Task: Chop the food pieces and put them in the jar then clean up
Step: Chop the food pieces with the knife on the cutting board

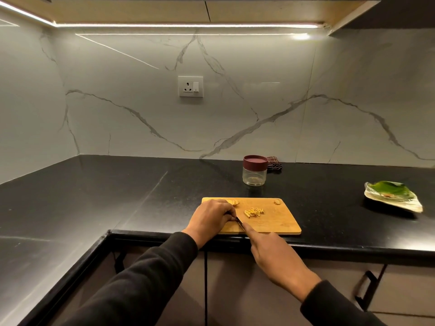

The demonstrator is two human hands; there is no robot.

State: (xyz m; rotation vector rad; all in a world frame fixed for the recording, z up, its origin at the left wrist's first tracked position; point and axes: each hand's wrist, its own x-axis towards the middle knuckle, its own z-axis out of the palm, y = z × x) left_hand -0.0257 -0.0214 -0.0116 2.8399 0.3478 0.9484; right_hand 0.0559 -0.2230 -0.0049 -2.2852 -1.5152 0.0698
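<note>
Yellow chopped food pieces, one small heap, mid cutting board; two uncut pieces at its far edge. Knife: gripped by right hand, blade on board. Left hand: fingers curled down beside blade; contents hidden. Jar, maroon lid on, behind board on black worktop. Leaf plate far right.

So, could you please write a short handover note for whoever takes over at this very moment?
Left hand: curled on the cutting board, steadying food; the piece itself is hidden.
Right hand: holding the knife.
Done: a small pile of cut strips on the board.
Left: uncut pieces and at the far edge; the jar behind the board has its lid on; filling and cleanup remain.
</note>
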